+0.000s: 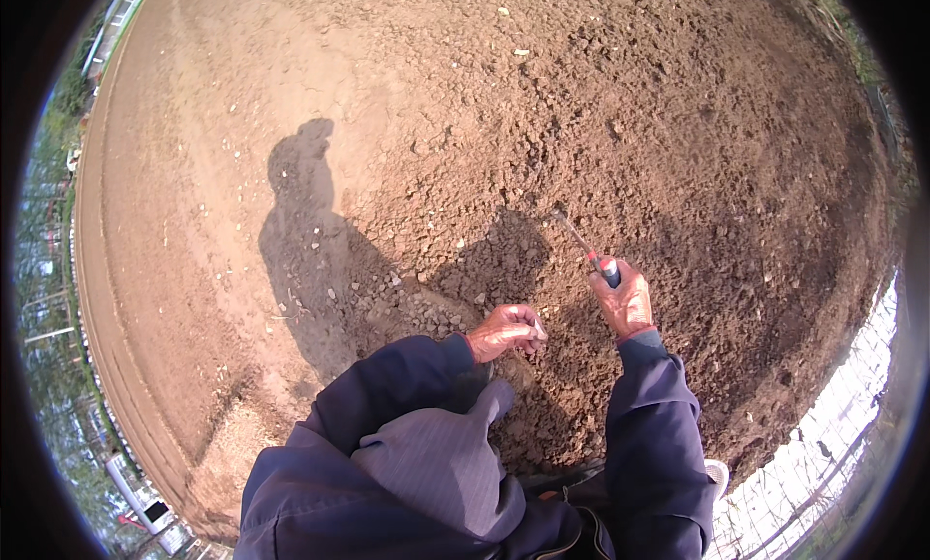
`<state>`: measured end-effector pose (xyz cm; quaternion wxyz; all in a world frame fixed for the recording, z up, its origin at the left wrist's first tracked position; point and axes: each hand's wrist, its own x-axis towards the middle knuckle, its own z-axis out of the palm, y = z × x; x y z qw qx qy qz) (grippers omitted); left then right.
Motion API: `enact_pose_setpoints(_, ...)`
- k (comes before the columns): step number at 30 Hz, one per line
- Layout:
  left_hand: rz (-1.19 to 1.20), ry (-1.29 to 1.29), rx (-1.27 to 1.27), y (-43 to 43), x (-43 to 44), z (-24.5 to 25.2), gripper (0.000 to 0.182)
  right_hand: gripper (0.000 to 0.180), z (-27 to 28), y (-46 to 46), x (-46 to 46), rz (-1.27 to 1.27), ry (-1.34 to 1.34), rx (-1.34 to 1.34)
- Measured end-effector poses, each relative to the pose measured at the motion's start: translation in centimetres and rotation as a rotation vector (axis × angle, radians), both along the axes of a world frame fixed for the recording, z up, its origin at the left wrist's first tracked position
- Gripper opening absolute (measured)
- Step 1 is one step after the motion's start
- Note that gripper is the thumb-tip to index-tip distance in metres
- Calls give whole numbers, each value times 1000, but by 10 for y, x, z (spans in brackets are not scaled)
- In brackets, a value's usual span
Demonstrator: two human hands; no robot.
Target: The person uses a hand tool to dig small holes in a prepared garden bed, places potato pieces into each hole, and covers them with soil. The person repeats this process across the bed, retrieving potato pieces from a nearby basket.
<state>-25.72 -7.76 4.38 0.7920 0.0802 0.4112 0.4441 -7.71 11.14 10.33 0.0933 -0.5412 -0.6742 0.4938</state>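
My right hand (pixel 625 297) grips the red and dark handle of a small hand tool (pixel 577 237). Its thin metal shaft slants up and left, and its tip is against or just above the loose brown soil (pixel 610 160); I cannot tell which. My left hand (pixel 507 332) is lower and to the left, fingers pinched around a small pale piece (pixel 538 329), perhaps a stone. Just left of that hand, a scatter of small grey stones (pixel 436 314) lies on the ground. A shadow darkens the clods between the stones and the tool.
Smoother, paler earth (pixel 218 124) stretches to the left, where my shadow (pixel 301 197) falls. At the lower right lies a white sheet (pixel 821 422) with grid-like lines, near a light shoe (pixel 718 478). Greenery (pixel 43 218) borders the field's far left.
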Motion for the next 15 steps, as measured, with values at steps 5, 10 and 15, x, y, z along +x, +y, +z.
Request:
enact_pose_setpoints(5,-26,-17,31,-7,1,-6,14,33,-28,-5,14,-184,330,-202)
enact_pose_setpoints(10,14,-32,-10,-6,-1,-4,9,23,-37,-12,29,-474,430,-469)
enact_pose_setpoints(15,1,14,-42,-3,-3,-1,8,28,-36,-23,36,-649,638,-717)
